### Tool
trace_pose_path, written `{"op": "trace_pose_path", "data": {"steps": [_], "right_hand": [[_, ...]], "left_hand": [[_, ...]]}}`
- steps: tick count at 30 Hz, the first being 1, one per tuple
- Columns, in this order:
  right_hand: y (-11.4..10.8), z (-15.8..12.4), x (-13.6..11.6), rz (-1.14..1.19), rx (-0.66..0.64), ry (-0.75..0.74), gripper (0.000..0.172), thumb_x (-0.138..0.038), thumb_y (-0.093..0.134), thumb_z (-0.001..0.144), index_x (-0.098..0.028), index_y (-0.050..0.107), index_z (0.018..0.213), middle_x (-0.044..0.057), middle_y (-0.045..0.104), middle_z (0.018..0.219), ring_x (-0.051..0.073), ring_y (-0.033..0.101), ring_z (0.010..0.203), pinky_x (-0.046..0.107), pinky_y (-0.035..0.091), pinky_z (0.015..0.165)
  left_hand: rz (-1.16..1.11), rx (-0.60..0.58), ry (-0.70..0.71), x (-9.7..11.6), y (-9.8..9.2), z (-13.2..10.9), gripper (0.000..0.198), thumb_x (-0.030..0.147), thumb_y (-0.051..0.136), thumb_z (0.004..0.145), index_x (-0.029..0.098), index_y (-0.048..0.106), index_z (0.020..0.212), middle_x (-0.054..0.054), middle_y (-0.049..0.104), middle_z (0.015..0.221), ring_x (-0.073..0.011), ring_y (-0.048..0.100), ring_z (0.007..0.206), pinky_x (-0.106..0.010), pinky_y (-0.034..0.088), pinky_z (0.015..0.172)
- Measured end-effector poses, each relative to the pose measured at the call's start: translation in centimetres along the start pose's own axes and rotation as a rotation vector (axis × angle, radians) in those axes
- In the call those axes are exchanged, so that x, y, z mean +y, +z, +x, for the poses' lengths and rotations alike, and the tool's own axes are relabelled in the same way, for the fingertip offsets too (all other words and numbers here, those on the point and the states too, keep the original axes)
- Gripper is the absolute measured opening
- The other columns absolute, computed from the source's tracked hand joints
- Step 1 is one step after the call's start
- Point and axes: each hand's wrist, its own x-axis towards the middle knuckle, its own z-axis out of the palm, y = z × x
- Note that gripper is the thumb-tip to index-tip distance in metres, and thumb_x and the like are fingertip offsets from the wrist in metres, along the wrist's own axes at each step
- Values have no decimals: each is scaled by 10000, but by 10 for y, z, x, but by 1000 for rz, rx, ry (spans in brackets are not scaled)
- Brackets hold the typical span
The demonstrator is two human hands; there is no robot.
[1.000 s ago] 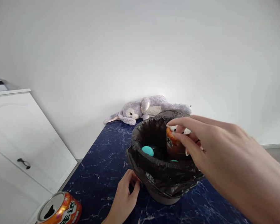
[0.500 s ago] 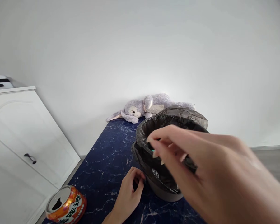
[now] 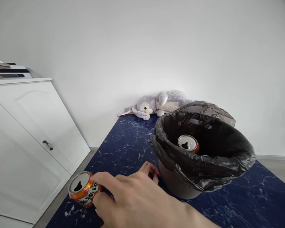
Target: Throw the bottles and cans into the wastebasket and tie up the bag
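Observation:
My right hand [image 3: 123, 193] reaches across to the left, thumb and forefinger apart at the right side of an orange drink can [image 3: 84, 189]. The fingertips are at the can's wall and may touch it; they do not wrap round it. The can stands on the table with its top opened. My left hand [image 3: 150, 169] rests on the table, fingers curled, close beside the bin; my right hand hides part of it. The bin [image 3: 178, 185] has a black bag [image 3: 204, 172] over its rim. Inside lies another opened orange can [image 3: 188, 144], and a bit of green shows near it.
The table [image 3: 123, 142] has a dark blue marbled top. A plush rabbit [image 3: 144, 106] lies at its far end against the white wall. On the left stands a white cabinet [image 3: 42, 117] with a striped object [image 3: 10, 72] on top.
My right hand has moved from over the bin to the can on the left. The view has shifted, and a can inside the bin now shows. My left hand stays by the bin.

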Motion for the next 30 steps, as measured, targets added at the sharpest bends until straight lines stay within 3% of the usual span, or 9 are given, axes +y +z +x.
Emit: {"op": "trace_pose_path", "data": {"steps": [2,7,11,16,21,26,30], "right_hand": [[19,4,-6,3,-29,21,150,-203,550,1048,-187,689,993,63,690,1320,126,624,589,315,481,419],[50,9,-13,19,-111,-116,185,-179,517,1054,-155,691,997,108,531,1579,130,673,719,305,488,388],[67,12,-16,32,-139,-136,171,-183,541,1019,-118,686,1080,152,544,1560,162,695,776,313,539,427],[84,18,-25,11,-92,-119,155,-181,530,1051,-120,672,1052,127,630,1421,148,678,737,299,512,409],[84,22,-28,30,-121,-38,129,-152,549,1030,-139,665,974,70,693,1142,163,669,696,297,469,388],[74,19,-23,30,-171,-79,101,-192,639,995,-118,702,965,67,675,1015,185,679,769,290,507,432],[67,19,-22,20,-171,-41,165,-133,573,1009,-147,701,906,72,686,979,187,671,745,294,508,448]], "left_hand": [[-23,-49,16,-5,1,3,97,152,574,843,222,632,809,-21,640,825,-184,644,734,-294,516,677],[-70,-135,27,-14,-5,2,149,88,553,855,204,646,860,-49,644,914,-184,655,812,-305,506,742],[-97,-165,25,-12,-8,-1,158,74,551,879,210,631,872,-53,642,961,-188,658,872,-314,520,813],[-97,-176,19,-11,-10,-1,169,70,544,901,214,631,886,-52,640,972,-190,653,887,-320,518,827],[-85,-174,8,-12,-9,0,158,80,543,907,206,635,879,-49,630,956,-190,650,868,-321,507,808],[-71,-169,28,-13,-9,2,165,83,533,908,202,646,893,-50,637,942,-186,646,841,-315,498,774],[-71,-161,39,-14,-10,4,166,97,534,904,202,662,886,-51,644,935,-185,652,819,-315,508,754]]}}
